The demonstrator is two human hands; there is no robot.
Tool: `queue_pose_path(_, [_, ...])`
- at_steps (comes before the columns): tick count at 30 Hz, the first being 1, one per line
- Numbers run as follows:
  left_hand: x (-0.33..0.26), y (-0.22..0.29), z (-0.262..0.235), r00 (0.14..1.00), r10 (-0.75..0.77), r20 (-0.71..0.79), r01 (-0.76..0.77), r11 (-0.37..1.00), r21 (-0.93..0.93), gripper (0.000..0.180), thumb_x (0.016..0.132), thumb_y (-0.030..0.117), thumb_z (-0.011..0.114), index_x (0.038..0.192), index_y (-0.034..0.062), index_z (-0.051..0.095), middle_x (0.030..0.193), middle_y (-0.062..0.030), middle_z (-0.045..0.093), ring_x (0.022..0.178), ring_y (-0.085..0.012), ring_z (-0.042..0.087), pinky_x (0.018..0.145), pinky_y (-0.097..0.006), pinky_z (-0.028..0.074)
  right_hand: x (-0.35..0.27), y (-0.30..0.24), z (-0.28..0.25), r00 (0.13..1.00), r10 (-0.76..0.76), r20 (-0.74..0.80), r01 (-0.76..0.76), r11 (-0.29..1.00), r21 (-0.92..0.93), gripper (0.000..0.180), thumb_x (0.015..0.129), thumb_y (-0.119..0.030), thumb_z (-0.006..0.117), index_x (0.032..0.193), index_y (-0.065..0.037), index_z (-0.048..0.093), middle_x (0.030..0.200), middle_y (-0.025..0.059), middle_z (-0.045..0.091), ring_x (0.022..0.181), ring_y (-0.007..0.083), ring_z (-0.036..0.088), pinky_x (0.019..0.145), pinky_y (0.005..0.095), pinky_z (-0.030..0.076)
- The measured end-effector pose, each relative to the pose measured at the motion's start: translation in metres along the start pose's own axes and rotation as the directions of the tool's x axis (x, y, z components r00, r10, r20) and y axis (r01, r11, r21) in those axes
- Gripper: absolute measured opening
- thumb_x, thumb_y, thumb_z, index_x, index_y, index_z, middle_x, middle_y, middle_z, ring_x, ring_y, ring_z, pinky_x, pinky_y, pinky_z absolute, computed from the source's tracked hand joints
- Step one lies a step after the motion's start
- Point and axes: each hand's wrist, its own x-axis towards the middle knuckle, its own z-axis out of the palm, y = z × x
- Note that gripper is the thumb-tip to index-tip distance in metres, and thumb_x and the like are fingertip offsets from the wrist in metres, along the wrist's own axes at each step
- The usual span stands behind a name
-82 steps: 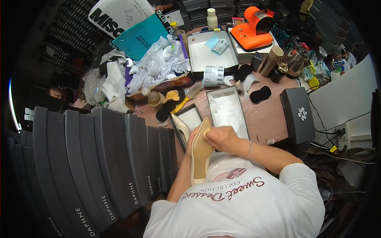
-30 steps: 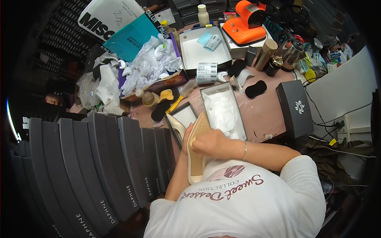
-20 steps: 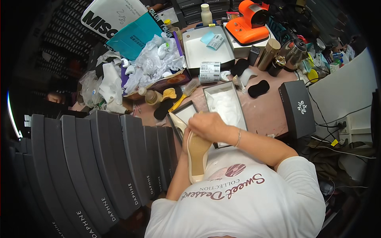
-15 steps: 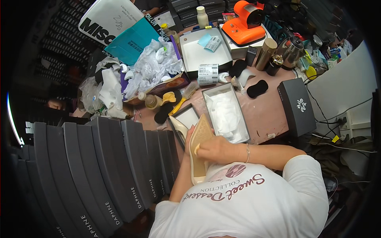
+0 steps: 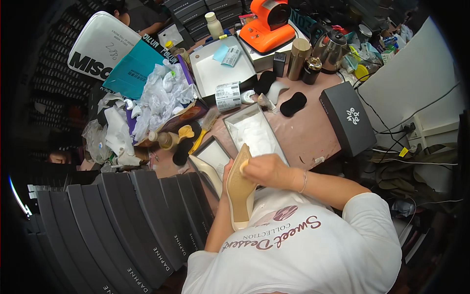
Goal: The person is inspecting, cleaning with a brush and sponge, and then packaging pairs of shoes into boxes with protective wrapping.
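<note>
A cream shoe (image 5: 238, 193) is held up against my shirt, its tan sole turned up and its pointed toe aimed away from me. My left hand (image 5: 226, 177) grips it from the left side, mostly hidden behind the sole. In my right hand (image 5: 270, 170), closed in a pinch, is a small pale yellow piece (image 5: 244, 165), perhaps sponge, pressed to the sole near the toe. A second cream shoe (image 5: 208, 170) lies in a dark-edged box part (image 5: 211, 142) just left of my hands. Beyond them stands an open shoebox (image 5: 270, 128) with white tissue paper (image 5: 252, 134) inside.
Dark shoeboxes (image 5: 142, 220) stand in a row at left. A closed dark box (image 5: 345, 117) sits at right. Farther back are a yellow-handled brush (image 5: 198, 141), black pads (image 5: 293, 104), a label roll (image 5: 228, 95), crumpled plastic (image 5: 164, 93), an orange machine (image 5: 267, 29) and a kettle (image 5: 330, 46).
My right hand has slid the yellow piece along the sole toward the toe. The whole view has shifted, so the table things appear farther left. Both hands keep their hold.
</note>
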Motion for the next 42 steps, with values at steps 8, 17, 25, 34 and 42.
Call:
queue_pose_path(8, [0.001,-0.002,-0.005,0.966,0.240,-0.095,-0.246,0.968,-0.057,0.060,0.096,0.048,0.030,0.142,0.0097,0.032,0.106,-0.0218,0.056,0.090,-0.0317,0.061,0.070,-0.048,0.054,-0.064,0.182,0.002,0.452,0.770,0.451,-0.588,-0.123,0.800,0.022,0.094,-0.023,0.056,0.081,-0.005,0.057,0.068,-0.0025,0.051,0.057,0.0085,0.049,0.051,0.0254,0.041])
queue_pose_path(17, [0.008,0.019,-0.008,0.737,0.594,-0.322,-0.658,0.739,-0.144,0.053,0.094,0.045,0.039,0.124,0.0030,0.046,0.104,-0.0168,0.057,0.088,-0.0278,0.060,0.075,-0.042,0.053,-0.045,0.206,0.020,0.615,0.766,0.188,-0.725,0.456,0.516,0.019,0.095,-0.019,0.053,0.085,-0.003,0.059,0.069,-0.0044,0.051,0.059,0.0032,0.044,0.052,0.0202,0.036])
queue_pose_path(25, [-0.019,-0.008,0.027,0.868,0.443,-0.224,-0.483,0.858,-0.175,0.066,0.090,0.058,0.043,0.126,0.0031,0.045,0.110,-0.0195,0.058,0.094,-0.0304,0.061,0.077,-0.041,0.053,-0.025,0.114,0.026,0.526,0.596,0.606,-0.453,-0.406,0.794,0.018,0.095,-0.027,0.055,0.094,-0.009,0.054,0.080,0.0021,0.055,0.057,0.0099,0.044,0.050,0.0235,0.036])
queue_pose_path(34, [-0.040,-0.026,-0.015,0.947,0.301,-0.109,-0.289,0.950,0.114,0.049,0.092,0.033,0.058,0.127,0.0041,0.042,0.091,-0.0125,0.061,0.084,-0.0255,0.064,0.076,-0.036,0.053,-0.035,0.132,0.030,0.512,0.762,0.397,-0.430,-0.173,0.886,0.019,0.095,-0.027,0.055,0.094,-0.008,0.053,0.075,0.0018,0.054,0.054,0.0104,0.045,0.048,0.0230,0.036])
queue_pose_path(42, [0.005,0.005,-0.012,0.624,0.759,-0.185,-0.332,0.473,0.816,0.046,0.089,0.005,0.057,0.133,-0.0016,0.043,0.116,-0.0091,0.059,0.100,-0.0125,0.058,0.087,-0.026,0.047,-0.022,0.108,0.021,0.638,0.677,0.366,-0.768,0.530,0.360,0.070,0.087,-0.025,0.066,0.141,0.002,0.031,0.128,0.0180,0.049,0.104,0.0202,0.060,0.087,0.0291,0.048])
